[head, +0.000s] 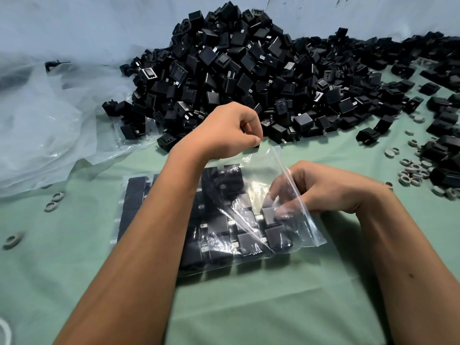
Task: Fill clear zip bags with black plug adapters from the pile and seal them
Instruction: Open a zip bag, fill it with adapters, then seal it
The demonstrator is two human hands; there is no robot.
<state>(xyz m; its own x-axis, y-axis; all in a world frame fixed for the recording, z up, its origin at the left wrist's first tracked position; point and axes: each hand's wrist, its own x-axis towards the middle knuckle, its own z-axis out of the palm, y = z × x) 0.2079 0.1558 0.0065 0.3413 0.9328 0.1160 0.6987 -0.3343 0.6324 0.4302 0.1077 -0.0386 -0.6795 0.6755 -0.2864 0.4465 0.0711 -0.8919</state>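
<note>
The bag (249, 220) lies flat on the green bench (249, 307) at frame centre, partly filled with black adapters (219, 227) packed in rows. Its open mouth faces 2 o'clock, and the zip strip (291, 180) runs diagonally from 12 toward 4 o'clock.

The right hand (331, 188) enters from 4 o'clock. Its fingers (276, 192) are curled inside the bag mouth, seen through the film, and appear to pinch one adapter (270, 215) against the rows; the plastic blurs the contact. The left hand (224, 133) crosses over the bag from 7 o'clock, and its fingers (256, 139) are closed, pinching the far corner of the bag mouth at 12 o'clock and holding it raised.

The pile (249, 70) of loose adapters sits just beyond the bag at 12 o'clock, nearly touching the left hand, and spreads along the bench toward 2 o'clock. Loose clear plastic sheeting (42, 125) lies crumpled at 10 o'clock, touching the pile's left edge. Small grey rings (413, 170) are clustered at 3 o'clock, near scattered adapters. More rings lie at 9 o'clock, well apart from the bag. A pale blue backing (99, 23) rises behind the pile.
</note>
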